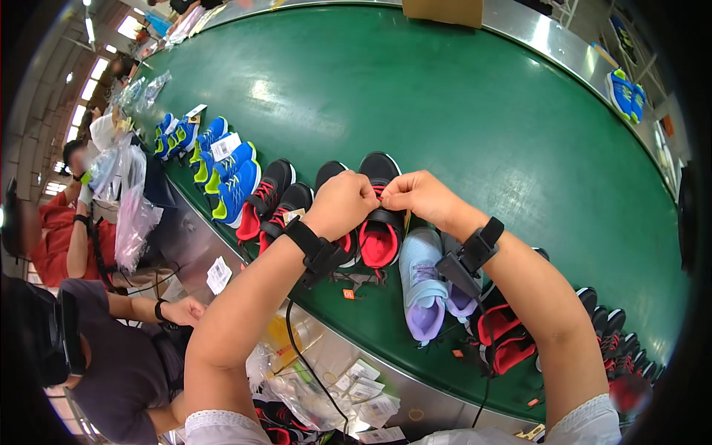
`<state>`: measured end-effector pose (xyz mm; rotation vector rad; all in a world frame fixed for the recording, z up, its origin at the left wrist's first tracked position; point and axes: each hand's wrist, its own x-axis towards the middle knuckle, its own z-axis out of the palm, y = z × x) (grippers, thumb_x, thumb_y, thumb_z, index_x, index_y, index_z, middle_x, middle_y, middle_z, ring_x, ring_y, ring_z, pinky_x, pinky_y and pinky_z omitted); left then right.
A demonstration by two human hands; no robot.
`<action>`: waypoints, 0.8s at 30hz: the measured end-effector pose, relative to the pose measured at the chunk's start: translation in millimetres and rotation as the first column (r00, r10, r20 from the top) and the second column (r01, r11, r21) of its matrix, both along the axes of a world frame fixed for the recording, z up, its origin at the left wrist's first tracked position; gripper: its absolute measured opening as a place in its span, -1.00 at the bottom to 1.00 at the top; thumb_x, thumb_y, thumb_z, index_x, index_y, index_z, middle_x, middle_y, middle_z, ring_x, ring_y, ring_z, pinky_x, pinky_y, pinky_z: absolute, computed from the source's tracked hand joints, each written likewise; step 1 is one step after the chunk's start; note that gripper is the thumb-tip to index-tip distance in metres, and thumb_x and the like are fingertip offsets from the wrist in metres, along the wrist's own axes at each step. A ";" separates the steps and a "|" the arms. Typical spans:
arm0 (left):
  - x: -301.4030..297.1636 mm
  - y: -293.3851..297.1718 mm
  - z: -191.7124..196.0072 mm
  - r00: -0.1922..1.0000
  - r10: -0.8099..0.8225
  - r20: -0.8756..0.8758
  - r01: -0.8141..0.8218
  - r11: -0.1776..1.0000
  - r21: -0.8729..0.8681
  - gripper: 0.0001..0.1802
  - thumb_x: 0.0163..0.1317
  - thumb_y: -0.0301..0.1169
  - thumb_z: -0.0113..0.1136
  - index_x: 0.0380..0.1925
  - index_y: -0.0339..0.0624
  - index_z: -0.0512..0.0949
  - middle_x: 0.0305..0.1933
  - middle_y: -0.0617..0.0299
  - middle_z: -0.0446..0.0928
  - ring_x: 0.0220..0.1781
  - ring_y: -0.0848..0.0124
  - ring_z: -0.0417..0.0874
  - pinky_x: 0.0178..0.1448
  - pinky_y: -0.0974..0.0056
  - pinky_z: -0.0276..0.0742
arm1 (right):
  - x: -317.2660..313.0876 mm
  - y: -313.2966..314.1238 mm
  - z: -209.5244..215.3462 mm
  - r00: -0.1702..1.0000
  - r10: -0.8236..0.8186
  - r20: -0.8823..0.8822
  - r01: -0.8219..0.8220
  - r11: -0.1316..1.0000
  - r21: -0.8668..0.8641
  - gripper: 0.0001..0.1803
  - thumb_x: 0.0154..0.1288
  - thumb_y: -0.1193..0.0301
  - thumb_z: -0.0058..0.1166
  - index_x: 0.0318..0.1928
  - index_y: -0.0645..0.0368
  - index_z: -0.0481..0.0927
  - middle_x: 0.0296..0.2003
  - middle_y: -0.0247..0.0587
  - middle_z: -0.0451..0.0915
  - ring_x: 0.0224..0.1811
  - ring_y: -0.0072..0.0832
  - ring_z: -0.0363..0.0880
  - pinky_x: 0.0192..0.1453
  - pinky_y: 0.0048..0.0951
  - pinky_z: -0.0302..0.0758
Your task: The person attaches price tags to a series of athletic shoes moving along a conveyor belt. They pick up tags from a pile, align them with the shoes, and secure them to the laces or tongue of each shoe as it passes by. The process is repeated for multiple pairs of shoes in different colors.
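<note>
A black sneaker [380,167] with red laces and a red lining stands on the green belt, its toe pointing away from me. Over its tongue my left hand [343,203] and my right hand [426,199] meet from both sides, fingertips pinched together at the red shoelace [379,190]. The exact grip is partly hidden by the fingers. Its mate, another black sneaker [328,173], stands close on the left, mostly covered by my left hand. Just right of the pair is a lavender and light-blue sneaker [423,285], below my right wrist.
Further left on the green belt [475,96] stand black-red sneakers [276,182] and blue-lime sneakers [239,189]. More black-red shoes [612,334] line the right. Labels [363,389] and plastic bags lie on the metal edge before me. Co-workers [111,363] sit at the left.
</note>
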<state>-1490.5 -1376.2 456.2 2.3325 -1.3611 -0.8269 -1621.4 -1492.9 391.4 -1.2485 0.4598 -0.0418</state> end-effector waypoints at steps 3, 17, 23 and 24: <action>-3.4 7.1 -5.7 0.999 0.044 0.015 -0.041 0.985 -0.169 -0.89 0.05 -0.47 0.25 -0.50 -0.28 0.54 -0.39 0.17 0.47 -0.39 0.39 0.52 -0.27 0.33 0.44 | 1.9 0.1 -6.7 0.997 -0.070 0.020 0.073 0.981 -0.179 -0.89 0.11 0.46 0.14 -0.39 0.26 0.59 -0.47 -0.33 0.58 -0.39 -0.60 0.50 -0.22 -0.50 0.44; -22.0 6.4 -15.9 0.697 0.218 -0.683 -0.535 0.792 -0.293 -0.95 0.26 -0.55 0.06 -0.32 -0.26 0.40 -0.31 0.20 0.55 -0.36 0.56 0.54 -0.21 0.47 0.50 | -5.9 -2.8 6.1 0.919 -0.365 0.151 0.326 0.916 0.234 -0.88 0.20 0.58 0.13 -0.23 0.29 0.55 -0.30 -0.22 0.62 -0.28 -0.52 0.59 -0.16 -0.53 0.54; -23.6 10.2 -20.0 0.755 0.184 -0.629 -0.478 0.812 -0.336 -0.95 0.29 -0.54 0.02 -0.32 -0.26 0.36 -0.37 0.25 0.49 -0.37 0.55 0.54 -0.22 0.46 0.50 | -8.2 -0.9 3.5 0.915 -0.345 0.208 0.271 0.909 0.315 -0.83 0.17 0.60 0.16 -0.20 0.27 0.55 -0.26 -0.20 0.63 -0.20 -0.53 0.59 -0.08 -0.53 0.53; -23.3 11.3 -20.9 0.772 0.169 -0.613 -0.452 0.824 -0.342 -0.95 0.29 -0.54 0.02 -0.31 -0.26 0.37 -0.36 0.25 0.49 -0.36 0.55 0.54 -0.21 0.46 0.50 | -7.8 -0.1 3.5 0.915 -0.339 0.217 0.271 0.918 0.290 -0.83 0.17 0.60 0.16 -0.20 0.27 0.55 -0.26 -0.20 0.62 -0.19 -0.53 0.59 -0.08 -0.53 0.52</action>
